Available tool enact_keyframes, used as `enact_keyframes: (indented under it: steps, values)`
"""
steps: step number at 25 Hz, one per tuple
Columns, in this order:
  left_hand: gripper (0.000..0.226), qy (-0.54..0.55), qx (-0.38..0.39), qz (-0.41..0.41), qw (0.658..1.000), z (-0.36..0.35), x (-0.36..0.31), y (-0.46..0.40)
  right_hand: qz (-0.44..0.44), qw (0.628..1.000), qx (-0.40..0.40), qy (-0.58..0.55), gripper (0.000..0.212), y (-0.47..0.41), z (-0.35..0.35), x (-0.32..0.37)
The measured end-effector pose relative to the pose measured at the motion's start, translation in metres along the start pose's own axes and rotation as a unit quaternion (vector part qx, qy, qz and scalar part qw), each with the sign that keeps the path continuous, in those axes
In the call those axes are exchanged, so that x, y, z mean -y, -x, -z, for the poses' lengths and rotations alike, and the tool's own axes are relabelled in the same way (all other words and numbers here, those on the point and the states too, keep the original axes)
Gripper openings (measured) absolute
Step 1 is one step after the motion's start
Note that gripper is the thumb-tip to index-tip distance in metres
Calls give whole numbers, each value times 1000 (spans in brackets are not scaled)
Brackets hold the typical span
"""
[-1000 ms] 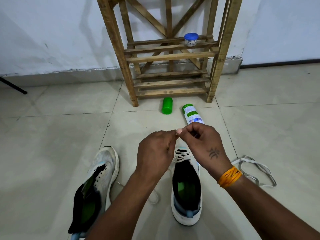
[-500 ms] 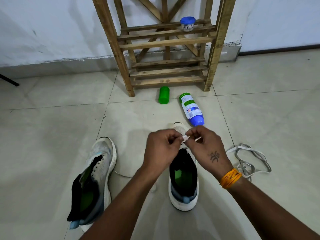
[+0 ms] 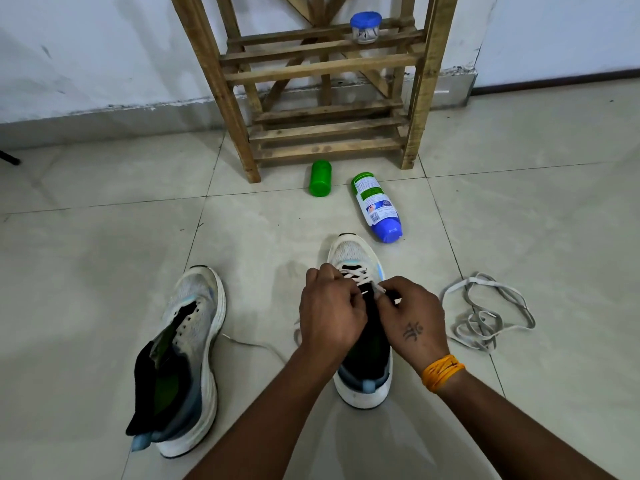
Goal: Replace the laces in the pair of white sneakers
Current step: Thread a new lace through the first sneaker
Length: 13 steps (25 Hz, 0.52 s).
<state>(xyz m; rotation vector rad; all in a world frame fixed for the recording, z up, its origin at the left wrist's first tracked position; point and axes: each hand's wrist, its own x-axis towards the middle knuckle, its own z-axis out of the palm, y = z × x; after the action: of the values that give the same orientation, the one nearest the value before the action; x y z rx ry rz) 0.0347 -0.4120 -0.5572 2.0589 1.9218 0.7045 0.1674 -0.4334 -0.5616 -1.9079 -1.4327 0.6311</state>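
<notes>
Two white sneakers stand on the tiled floor. The right sneaker (image 3: 353, 252) points away from me, with a white lace (image 3: 358, 274) crossed through its front eyelets. My left hand (image 3: 330, 315) and my right hand (image 3: 412, 315) are both over its tongue, fingers curled and pinching the lace near the middle eyelets. A thin lace end (image 3: 252, 344) trails on the floor left of this shoe. The left sneaker (image 3: 188, 355) lies unlaced at the left, its tongue folded out. A loose grey-white lace (image 3: 485, 315) is heaped on the floor to the right.
A wooden rack (image 3: 322, 84) stands against the white wall ahead, a small blue-lidded jar (image 3: 365, 27) on one shelf. In front of the rack lie a green cap (image 3: 320, 177) and a toppled bottle (image 3: 377, 207) with a blue base, just beyond the right sneaker's toe.
Both hands have come down from above the toe onto the right sneaker's eyelets with the lace. The view has tilted down, so the toe and bottle now show.
</notes>
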Motion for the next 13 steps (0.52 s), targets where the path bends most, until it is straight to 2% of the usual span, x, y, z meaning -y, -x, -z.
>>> enact_keyframes:
  steps: [2,5,10,13]
  values:
    - [8,71,-2,37,997,-7,1,3,-39,998,14,-38,7,-3,2,-4]
    - [7,100,-4,50,994,-11,0,3,-51,997,21,-56,6,-4,2,-6]
    - [7,73,-26,-4,997,-10,-1,0,-33,997,30,-62,8,-1,2,-4]
    - [7,115,-37,-9,993,-14,1,1,-20,997,32,-65,9,1,3,-4]
